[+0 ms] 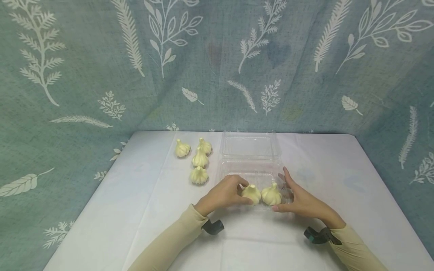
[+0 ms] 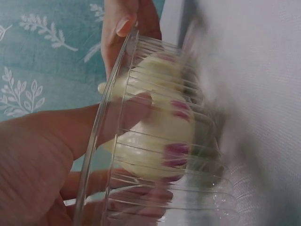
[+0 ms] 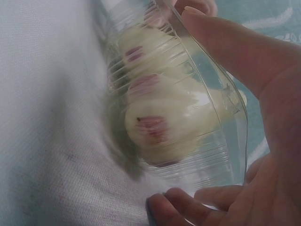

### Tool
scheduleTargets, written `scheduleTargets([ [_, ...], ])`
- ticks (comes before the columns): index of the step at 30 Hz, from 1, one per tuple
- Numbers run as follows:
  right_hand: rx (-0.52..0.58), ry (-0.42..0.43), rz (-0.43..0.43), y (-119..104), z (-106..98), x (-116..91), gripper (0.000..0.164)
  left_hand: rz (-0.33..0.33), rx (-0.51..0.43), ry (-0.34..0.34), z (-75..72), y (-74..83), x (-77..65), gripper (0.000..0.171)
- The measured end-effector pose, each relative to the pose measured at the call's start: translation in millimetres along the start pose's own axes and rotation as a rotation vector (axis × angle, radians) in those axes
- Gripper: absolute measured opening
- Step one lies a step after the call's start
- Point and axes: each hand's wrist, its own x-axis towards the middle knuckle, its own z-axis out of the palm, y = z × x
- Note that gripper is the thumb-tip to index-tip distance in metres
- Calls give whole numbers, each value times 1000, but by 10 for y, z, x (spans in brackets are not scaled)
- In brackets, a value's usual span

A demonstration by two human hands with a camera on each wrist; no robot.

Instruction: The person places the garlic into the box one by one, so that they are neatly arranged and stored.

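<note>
Two pale garlic bulbs sit side by side at the near edge of a clear plastic clamshell container (image 1: 234, 169). My left hand (image 1: 225, 194) reaches over the rim and holds the left bulb (image 1: 251, 194) between thumb and fingers. In the left wrist view its thumb (image 2: 136, 108) shows through the ribbed wall, against the bulb (image 2: 155, 141). Around the container's near right corner, my right hand (image 1: 305, 201) holds the plastic, thumb at the front rim and fingers along the right side. The right bulb (image 1: 271, 195) lies just inside that corner, its purple-marked base (image 3: 153, 129) visible through the wall.
Left of the container, several more garlic bulbs (image 1: 199, 175) stand on the white-covered table (image 1: 162, 226). The container's lid (image 1: 250, 146) lies open toward the back. Behind the table hangs a blue-green leaf-patterned cloth (image 1: 210, 75).
</note>
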Motion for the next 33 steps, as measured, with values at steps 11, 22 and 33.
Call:
scheduleTargets([
  [11,-2,-3,10,6,-7,1,138,6,9,41,-113,22,-41,62],
  [22,1,-3,3,2,-2,6,138,100,-46,185,-404,33,-124,57],
  [33,34,-7,0,-12,17,-2,138,153,-91,335,-690,83,-226,48],
])
